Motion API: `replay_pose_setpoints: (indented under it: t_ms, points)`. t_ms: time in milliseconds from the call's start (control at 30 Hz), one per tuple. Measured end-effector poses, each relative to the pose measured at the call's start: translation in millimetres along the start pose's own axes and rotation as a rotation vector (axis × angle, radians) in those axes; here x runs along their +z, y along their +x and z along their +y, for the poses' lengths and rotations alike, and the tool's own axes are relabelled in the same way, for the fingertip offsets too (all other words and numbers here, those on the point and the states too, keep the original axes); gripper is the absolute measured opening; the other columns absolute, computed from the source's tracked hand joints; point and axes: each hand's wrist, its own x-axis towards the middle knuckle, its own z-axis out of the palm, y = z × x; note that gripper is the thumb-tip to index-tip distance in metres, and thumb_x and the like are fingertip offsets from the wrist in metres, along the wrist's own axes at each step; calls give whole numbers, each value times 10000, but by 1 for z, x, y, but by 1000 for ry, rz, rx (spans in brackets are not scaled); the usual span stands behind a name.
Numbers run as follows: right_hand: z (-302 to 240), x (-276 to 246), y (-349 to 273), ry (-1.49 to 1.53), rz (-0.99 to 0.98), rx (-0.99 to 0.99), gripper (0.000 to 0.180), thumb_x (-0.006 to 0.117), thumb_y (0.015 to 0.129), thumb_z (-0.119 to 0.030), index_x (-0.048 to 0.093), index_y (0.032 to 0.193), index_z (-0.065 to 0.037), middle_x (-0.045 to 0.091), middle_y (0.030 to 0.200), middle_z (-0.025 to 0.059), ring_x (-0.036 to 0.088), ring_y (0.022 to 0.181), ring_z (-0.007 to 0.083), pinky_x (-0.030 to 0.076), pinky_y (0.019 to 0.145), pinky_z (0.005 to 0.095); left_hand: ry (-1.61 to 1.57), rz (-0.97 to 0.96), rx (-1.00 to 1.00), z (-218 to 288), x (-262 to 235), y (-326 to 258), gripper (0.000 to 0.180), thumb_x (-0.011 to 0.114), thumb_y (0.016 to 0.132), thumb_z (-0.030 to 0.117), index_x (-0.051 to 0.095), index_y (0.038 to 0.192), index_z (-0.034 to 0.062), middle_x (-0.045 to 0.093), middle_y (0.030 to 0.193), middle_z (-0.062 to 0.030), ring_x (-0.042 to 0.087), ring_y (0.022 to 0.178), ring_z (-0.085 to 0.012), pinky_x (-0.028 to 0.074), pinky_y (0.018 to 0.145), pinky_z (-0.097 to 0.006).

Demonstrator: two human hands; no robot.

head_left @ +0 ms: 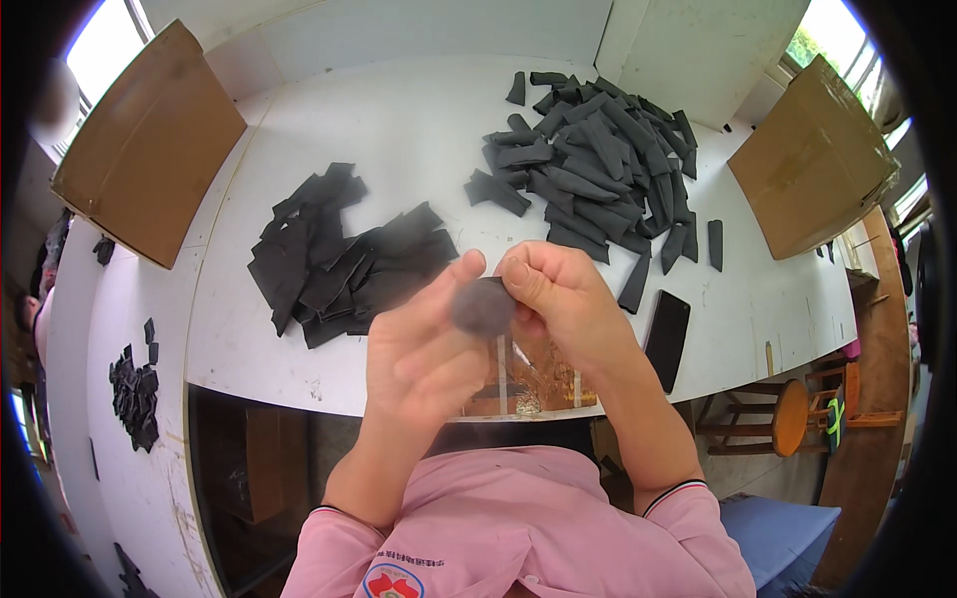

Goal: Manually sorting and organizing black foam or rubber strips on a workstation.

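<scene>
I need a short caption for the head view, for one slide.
Both hands, left and right, hold a small dark piece above a white table with two dark piles.

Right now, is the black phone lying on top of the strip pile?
No, the black phone lies flat on bare white table, just below the pile of dark strips.

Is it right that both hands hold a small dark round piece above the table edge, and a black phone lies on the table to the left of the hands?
Not quite. The head view shows the black phone lying right of the hands, not left. The rest holds: left hand and right hand hold the dark round piece.

Both hands (498, 309) raised together, fingers (454, 284) pinching.
</scene>
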Motion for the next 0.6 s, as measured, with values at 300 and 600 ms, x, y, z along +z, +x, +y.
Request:
replay_pose_setpoints:
  t_ms: [300,600]
  points:
    - [47,-14,19,-1,-2,43,297,493,869,-301,496,697,-58,434,549,-33,377,470,44,310,445,182,-381,209,-5,15,-27,12,223,329,881,74,467,1031,-17,457,614,-43,310,346,-64,253,289,-202]
    - [76,-26,6,167,-107,48,263,500,867,-269,497,705,-62,469,615,-30,423,553,49,358,525,185,181,128,12,-3,-54,-3,290,431,844,54,421,1122,-29,549,757,-99,327,375,-35,290,359,-168]
